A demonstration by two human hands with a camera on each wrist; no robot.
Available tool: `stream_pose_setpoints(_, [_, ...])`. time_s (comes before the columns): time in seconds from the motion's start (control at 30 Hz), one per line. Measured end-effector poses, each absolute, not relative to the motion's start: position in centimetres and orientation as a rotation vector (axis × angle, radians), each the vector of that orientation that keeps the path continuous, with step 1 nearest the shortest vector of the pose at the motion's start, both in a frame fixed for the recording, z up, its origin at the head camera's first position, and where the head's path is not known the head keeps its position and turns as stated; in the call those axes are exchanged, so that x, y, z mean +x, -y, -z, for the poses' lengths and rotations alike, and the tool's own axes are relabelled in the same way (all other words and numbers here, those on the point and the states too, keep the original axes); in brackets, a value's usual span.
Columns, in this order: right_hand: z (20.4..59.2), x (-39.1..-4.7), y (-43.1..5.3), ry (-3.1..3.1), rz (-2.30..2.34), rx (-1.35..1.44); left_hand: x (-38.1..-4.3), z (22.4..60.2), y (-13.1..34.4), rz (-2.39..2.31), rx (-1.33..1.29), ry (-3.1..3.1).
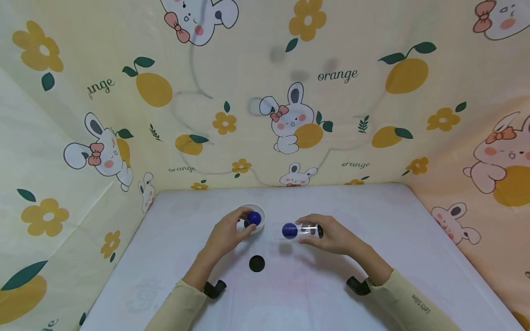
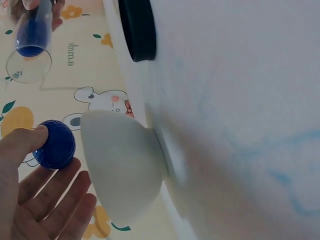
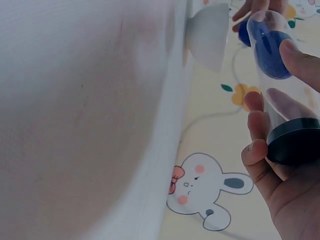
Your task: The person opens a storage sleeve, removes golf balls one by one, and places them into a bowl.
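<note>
My left hand (image 1: 227, 232) pinches a dimpled blue ball (image 2: 55, 144) between thumb and fingers, just above the rim of a white bowl (image 2: 117, 167). In the head view, a darker blue patch shows right beside the ball, partly covered by the fingers. My right hand (image 1: 331, 233) grips a clear tube (image 1: 306, 230) lying sideways in the air, its open mouth facing the bowl. Inside the tube, near that mouth, sits another blue ball (image 3: 272, 55). A black cap (image 3: 295, 141) closes the tube's other end, against the right palm.
A round black lid (image 1: 256, 263) lies flat on the white table (image 1: 285, 294), nearer to me than the bowl. Patterned cloth (image 1: 248, 151) with rabbits and oranges hangs behind and on both sides. Small black devices (image 1: 215, 289) sit at both wrists.
</note>
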State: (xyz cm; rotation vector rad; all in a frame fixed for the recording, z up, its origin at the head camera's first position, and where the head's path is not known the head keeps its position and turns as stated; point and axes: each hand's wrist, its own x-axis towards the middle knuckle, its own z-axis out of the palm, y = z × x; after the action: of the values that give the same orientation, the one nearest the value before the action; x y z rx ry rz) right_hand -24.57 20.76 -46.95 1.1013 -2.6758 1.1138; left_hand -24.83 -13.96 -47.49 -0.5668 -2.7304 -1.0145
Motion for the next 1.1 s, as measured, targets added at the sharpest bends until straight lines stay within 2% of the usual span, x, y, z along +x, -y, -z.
stream_pose_setpoints(0.37, [46.99, -24.51, -20.91, 2.672, -1.124, 1.097, -25.35, 48.01, 14.01, 0.918, -0.409, 2.836])
stream_pose_setpoints(1.1, [47.09, -24.41, -21.1, 2.714, -1.086, 1.065, -25.36, 48.04, 13.81, 0.878, -0.504, 2.747])
